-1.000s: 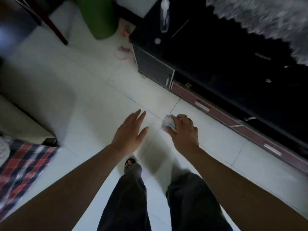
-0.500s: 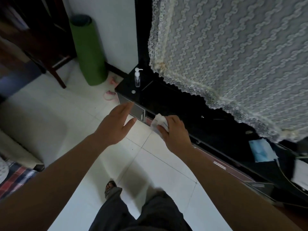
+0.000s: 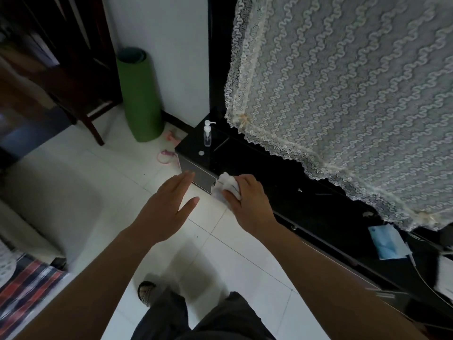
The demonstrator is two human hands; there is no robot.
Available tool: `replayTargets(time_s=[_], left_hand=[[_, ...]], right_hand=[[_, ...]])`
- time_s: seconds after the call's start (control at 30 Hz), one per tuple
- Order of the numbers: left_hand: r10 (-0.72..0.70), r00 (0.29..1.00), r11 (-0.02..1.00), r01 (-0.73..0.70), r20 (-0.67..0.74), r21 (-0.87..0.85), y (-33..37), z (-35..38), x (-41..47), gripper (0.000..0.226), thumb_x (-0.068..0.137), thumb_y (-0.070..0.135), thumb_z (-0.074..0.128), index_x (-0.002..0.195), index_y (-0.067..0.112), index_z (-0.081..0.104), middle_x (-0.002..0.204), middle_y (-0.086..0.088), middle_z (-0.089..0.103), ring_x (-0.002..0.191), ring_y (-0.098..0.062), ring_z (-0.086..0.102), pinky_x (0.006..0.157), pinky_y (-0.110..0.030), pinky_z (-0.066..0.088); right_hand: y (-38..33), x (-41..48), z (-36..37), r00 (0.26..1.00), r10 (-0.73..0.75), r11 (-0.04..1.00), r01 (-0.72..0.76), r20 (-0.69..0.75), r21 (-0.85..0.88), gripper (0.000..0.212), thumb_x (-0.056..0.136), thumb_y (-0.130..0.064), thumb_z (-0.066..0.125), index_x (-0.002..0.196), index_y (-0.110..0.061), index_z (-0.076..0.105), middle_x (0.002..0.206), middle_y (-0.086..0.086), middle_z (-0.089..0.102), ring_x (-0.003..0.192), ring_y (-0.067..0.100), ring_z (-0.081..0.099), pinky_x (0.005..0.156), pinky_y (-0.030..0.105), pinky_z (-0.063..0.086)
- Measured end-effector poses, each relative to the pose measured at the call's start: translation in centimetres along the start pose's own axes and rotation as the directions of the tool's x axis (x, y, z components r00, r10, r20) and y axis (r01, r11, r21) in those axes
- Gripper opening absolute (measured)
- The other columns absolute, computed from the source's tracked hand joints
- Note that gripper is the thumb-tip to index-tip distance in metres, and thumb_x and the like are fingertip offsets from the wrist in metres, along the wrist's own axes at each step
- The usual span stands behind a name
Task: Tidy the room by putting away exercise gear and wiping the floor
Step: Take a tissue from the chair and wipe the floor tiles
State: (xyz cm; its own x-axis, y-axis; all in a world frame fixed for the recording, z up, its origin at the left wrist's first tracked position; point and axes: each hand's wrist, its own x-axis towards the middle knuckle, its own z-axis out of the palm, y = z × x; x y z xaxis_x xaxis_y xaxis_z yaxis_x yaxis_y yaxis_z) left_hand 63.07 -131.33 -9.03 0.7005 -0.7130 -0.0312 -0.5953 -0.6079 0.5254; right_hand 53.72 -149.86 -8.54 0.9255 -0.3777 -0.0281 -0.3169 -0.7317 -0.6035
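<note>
Right hand (image 3: 247, 200) grips a crumpled white wiping cloth (image 3: 226, 186) above the white tiled floor (image 3: 98, 192); left hand (image 3: 166, 207) spread, empty. Wiping seems done; next, discard the cloth

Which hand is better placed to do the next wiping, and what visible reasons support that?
Probably the right. The right hand grips the crumpled white cloth at the edge of the low black cabinet; the left hand hovers open, holding nothing, over the white tiled floor.
</note>
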Motion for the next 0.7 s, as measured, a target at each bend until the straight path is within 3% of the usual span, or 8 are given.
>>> replayTargets(time_s=[0.17, 0.33, 0.5, 0.57, 0.7], left_hand=[[-0.067, 0.998, 0.998, 0.067, -0.002, -0.018, -5.3, -3.0, -0.6, 0.074, 0.085, 0.063, 0.017, 0.148, 0.024, 0.016, 0.156, 0.003, 0.019, 0.143, -0.012, 0.015, 0.113, -0.031, 0.018], [-0.150, 0.986, 0.989, 0.149, -0.068, -0.018, -13.6, -7.7, -2.4, 0.079, 0.082, 0.067, 0.010, 0.148, 0.024, 0.016, 0.156, 0.004, 0.019, 0.143, -0.011, 0.015, 0.115, -0.028, 0.016], [-0.284, 0.948, 0.958, 0.287, -0.141, -0.002, -21.7, -12.2, -5.1, 0.077, 0.083, 0.066, 0.013, 0.148, 0.024, 0.020, 0.154, 0.003, 0.024, 0.142, -0.014, 0.021, 0.114, -0.032, 0.022], [-0.335, 0.929, 0.942, 0.335, -0.159, -0.022, -24.1, -13.5, -5.9, 0.078, 0.084, 0.065, 0.014, 0.147, 0.021, 0.023, 0.154, 0.000, 0.026, 0.141, -0.017, 0.023, 0.114, -0.037, 0.025], [-0.392, 0.905, 0.919, 0.393, -0.168, -0.031, -27.8, -15.0, -5.2, 0.079, 0.083, 0.064, 0.015, 0.147, 0.018, 0.025, 0.153, -0.002, 0.027, 0.141, -0.019, 0.023, 0.113, -0.032, 0.021]], right_hand=[[-5.2, 2.4, 3.7, 1.000, 0.000, 0.999, 0.001, -0.019, 0.053, 0.036, 0.092, -0.039, 0.050, 0.114, -0.011, 0.053, 0.113, 0.004, 0.049, 0.101, 0.018, 0.046, 0.086, 0.034, 0.043], [-12.4, 6.5, 9.4, 0.997, -0.075, 0.988, 0.074, 0.001, 0.138, 0.040, 0.091, -0.046, 0.044, 0.107, -0.009, 0.053, 0.100, -0.002, 0.047, 0.093, 0.013, 0.046, 0.082, 0.026, 0.041], [-18.2, 9.8, 15.3, 0.990, -0.119, 0.963, 0.096, 0.078, 0.252, 0.019, 0.093, -0.038, 0.050, 0.091, -0.019, 0.048, 0.086, -0.006, 0.047, 0.079, 0.006, 0.047, 0.071, 0.016, 0.038], [-19.4, 11.1, 17.5, 0.986, -0.131, 0.963, 0.101, 0.105, 0.250, 0.020, 0.093, -0.039, 0.049, 0.087, -0.020, 0.046, 0.081, -0.011, 0.043, 0.076, 0.005, 0.045, 0.070, 0.019, 0.036], [-21.0, 14.6, 20.0, 0.976, -0.117, 0.971, 0.074, 0.183, 0.227, 0.015, 0.093, -0.031, 0.052, 0.089, -0.019, 0.045, 0.085, -0.008, 0.042, 0.084, 0.015, 0.048, 0.075, 0.027, 0.041]])
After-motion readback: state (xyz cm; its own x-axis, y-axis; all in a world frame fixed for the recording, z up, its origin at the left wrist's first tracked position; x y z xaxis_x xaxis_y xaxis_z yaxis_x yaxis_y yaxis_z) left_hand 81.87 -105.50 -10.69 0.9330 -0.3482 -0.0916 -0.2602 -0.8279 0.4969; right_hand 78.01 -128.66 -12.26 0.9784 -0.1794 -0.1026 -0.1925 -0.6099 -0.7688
